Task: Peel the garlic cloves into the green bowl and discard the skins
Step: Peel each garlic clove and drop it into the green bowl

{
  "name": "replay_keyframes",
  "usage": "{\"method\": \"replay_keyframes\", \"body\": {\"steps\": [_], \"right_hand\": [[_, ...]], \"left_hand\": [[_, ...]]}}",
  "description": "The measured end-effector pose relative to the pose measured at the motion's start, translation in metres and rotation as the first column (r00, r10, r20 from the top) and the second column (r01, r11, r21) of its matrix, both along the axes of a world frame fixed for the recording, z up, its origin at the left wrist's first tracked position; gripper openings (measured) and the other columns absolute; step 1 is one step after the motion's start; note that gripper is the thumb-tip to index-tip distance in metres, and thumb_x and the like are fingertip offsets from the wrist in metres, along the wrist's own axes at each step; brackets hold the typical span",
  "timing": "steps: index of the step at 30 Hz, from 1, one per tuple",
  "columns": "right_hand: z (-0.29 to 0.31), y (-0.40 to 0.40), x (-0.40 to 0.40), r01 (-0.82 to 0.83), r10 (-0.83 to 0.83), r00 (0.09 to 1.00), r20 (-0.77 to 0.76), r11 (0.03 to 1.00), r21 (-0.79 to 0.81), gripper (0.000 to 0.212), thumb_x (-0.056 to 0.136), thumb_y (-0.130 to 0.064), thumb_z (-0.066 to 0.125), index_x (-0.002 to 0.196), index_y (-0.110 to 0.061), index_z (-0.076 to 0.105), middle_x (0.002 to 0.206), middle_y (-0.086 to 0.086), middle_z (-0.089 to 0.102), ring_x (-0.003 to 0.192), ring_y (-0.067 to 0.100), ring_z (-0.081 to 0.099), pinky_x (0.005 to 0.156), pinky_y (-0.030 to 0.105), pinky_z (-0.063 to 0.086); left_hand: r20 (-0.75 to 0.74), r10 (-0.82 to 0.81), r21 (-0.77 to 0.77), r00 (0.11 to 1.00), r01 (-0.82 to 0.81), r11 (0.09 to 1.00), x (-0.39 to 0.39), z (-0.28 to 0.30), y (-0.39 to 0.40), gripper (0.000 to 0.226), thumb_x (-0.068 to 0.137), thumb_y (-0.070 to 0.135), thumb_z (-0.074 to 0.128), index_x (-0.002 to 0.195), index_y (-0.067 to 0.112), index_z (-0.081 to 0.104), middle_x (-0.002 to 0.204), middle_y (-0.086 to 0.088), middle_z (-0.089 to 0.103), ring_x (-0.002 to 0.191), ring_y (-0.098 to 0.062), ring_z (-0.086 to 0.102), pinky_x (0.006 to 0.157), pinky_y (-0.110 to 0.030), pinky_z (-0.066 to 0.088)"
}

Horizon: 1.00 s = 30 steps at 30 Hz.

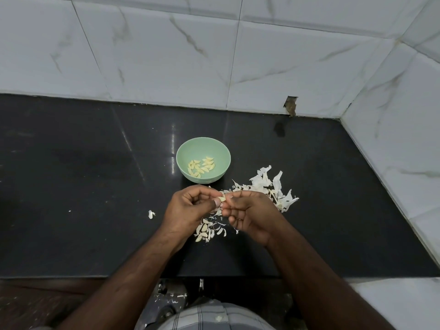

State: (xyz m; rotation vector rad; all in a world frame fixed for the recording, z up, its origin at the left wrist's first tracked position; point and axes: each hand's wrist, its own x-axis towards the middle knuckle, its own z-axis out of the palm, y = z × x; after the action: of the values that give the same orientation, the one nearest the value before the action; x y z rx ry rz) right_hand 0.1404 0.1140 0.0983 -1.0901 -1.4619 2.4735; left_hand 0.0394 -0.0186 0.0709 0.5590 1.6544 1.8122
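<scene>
Garlic clove (222, 199) pinched between left hand (190, 208) and right hand (247, 210). Many peeled in green bowl (181, 160) just beyond; few unpeeled cloves (203, 232) beneath; skins (269, 186) undiscarded, right.

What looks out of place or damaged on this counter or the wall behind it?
A chipped, broken notch in the white marble-look wall tile at the counter joint exposes brown material. A stray scrap of papery garlic skin lies apart on the black stone counter, left of the hands.
</scene>
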Motion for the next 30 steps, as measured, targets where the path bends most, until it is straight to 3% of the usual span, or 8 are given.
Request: {"method": "replay_keyframes", "body": {"steps": [5,9,16,21,26,30], "right_hand": [[-0.0021,-0.0003,-0.0013,0.007,-0.007,1.000,-0.004,0.994,-0.111,0.003,0.094,-0.007,0.061,0.094,-0.005,0.064,0.076,0.009,0.067,0.064,0.015,0.064,0.057,0.024,0.049],[-0.0038,0.0005,-0.0001,0.006,-0.010,0.999,-0.040,0.994,-0.108,0.005,0.094,-0.008,0.062,0.096,-0.005,0.065,0.080,0.010,0.068,0.068,0.015,0.065,0.060,0.026,0.050],[-0.0026,0.0017,0.0010,-0.017,0.013,0.998,-0.057,0.997,-0.070,0.010,0.096,-0.001,0.057,0.093,-0.004,0.066,0.076,0.010,0.069,0.065,0.014,0.064,0.059,0.025,0.050],[-0.0044,-0.0018,0.0015,0.030,-0.018,0.996,-0.084,0.989,0.148,0.011,0.094,-0.001,0.061,0.088,-0.004,0.070,0.074,0.009,0.070,0.066,0.014,0.062,0.059,0.022,0.051],[-0.0079,-0.0027,0.0012,0.058,-0.019,0.994,-0.110,0.930,0.363,0.008,0.090,-0.002,0.067,0.088,-0.007,0.073,0.071,0.011,0.069,0.065,0.014,0.061,0.060,0.022,0.050],[-0.0096,-0.0033,0.0001,0.083,-0.031,0.992,-0.123,0.889,0.451,0.012,0.086,0.001,0.071,0.090,-0.010,0.071,0.075,0.014,0.068,0.066,0.019,0.061,0.059,0.024,0.050]], "left_hand": [[0.016,0.015,0.026,1.000,-0.016,1.000,-0.0001,-0.0016,0.0010,0.018,0.080,-0.002,0.077,0.086,0.014,0.079,0.084,-0.011,0.075,0.079,-0.020,0.070,0.077,-0.030,0.059],[0.069,0.017,0.065,0.997,-0.022,0.998,0.0006,-0.0029,0.0011,0.013,0.079,-0.004,0.075,0.090,0.004,0.076,0.089,-0.014,0.076,0.082,-0.019,0.071,0.073,-0.025,0.058],[0.222,0.020,0.098,0.975,-0.043,0.994,0.0044,-0.0092,0.0048,0.015,0.087,-0.005,0.066,0.090,0.007,0.075,0.085,-0.015,0.075,0.079,-0.019,0.070,0.071,-0.023,0.057],[0.241,0.015,0.059,0.970,-0.030,0.998,0.0059,-0.0082,0.0079,0.018,0.097,0.002,0.058,0.104,0.006,0.074,0.081,-0.009,0.074,0.077,-0.015,0.067,0.071,-0.022,0.054],[0.232,0.003,0.033,0.973,-0.011,0.999,0.0069,-0.0064,0.0090,0.029,0.086,0.002,0.072,0.115,0.008,0.074,0.082,-0.006,0.070,0.070,-0.013,0.058,0.070,-0.025,0.048],[0.221,-0.006,0.029,0.975,0.000,1.000,0.0069,-0.0027,0.0090,0.034,0.082,-0.006,0.072,0.113,0.009,0.073,0.083,-0.003,0.074,0.067,-0.007,0.064,0.063,-0.019,0.049]]}}
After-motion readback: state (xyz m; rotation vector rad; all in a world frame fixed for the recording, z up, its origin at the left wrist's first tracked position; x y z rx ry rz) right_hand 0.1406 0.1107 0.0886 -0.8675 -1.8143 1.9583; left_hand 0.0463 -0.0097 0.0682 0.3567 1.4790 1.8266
